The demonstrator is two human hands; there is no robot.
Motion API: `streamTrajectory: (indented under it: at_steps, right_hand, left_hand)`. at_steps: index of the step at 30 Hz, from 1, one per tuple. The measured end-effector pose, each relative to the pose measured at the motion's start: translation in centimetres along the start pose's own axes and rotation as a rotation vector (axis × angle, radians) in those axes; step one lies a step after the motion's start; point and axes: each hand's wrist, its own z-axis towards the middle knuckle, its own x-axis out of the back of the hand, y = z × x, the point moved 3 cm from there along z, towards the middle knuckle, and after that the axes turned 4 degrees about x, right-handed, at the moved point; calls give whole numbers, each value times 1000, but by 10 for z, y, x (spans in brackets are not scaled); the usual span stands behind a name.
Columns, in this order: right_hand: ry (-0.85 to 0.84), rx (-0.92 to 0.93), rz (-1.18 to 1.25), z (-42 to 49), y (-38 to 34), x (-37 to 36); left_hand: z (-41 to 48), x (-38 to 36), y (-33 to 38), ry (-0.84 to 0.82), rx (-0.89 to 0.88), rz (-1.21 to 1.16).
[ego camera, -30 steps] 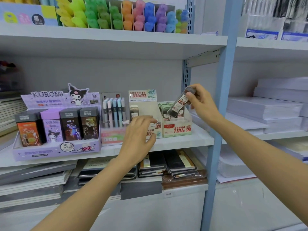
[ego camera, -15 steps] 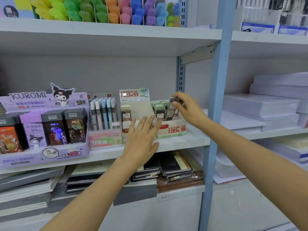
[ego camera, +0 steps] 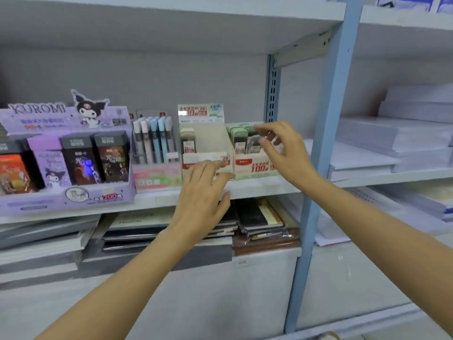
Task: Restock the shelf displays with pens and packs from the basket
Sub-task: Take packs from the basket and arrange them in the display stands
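Two small white display boxes of lead-refill packs stand on the middle shelf. The left box (ego camera: 206,143) holds one pack at its left side. The right box (ego camera: 252,165) holds a row of green-capped packs, and a dark pack (ego camera: 253,144) stands at the front of that row. My right hand (ego camera: 286,153) hovers just right of this pack with its fingers apart and nothing in them. My left hand (ego camera: 201,200) is spread in front of the left box, fingertips at its front edge. No basket is in view.
A purple Kuromi display (ego camera: 66,153) and a rack of pastel pens (ego camera: 153,141) stand to the left. A blue shelf post (ego camera: 318,168) rises right of my right hand. Notebooks (ego camera: 259,217) lie on the shelf below. Paper stacks (ego camera: 392,136) fill the right bay.
My right hand brought the dark pack down into the right box and let it go. My left hand stayed in front of the left box. The view dropped and shifted.
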Motion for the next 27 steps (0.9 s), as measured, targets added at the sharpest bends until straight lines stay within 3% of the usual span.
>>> streamTrajectory:
  at_steps: [2,4,11,16,20,27]
  right_hand:
    - [-45,18,126,-31,-17,-6]
    - [-206,-38,267,-71,-30,-26]
    - [-943,-381,424,-257,-26,-153]
    - [-1351,-503,352,-398,-12,-219]
    - [-1531,-538,302,-482,-11,-243]
    - [-1560,-431,214,-537,-23,-259]
  left_hand:
    - [-34,-2,0,32,-9,-88]
    - [-76,-18,-1,-106,47,-160]
    - [-272,-120,-9,-996,403,-367]
    - [-404,-163,4,-1357,529,-372]
    - [-472,-179,14,-1468,591,-375]
    - [-499,-191,23,-1396,579,-372]
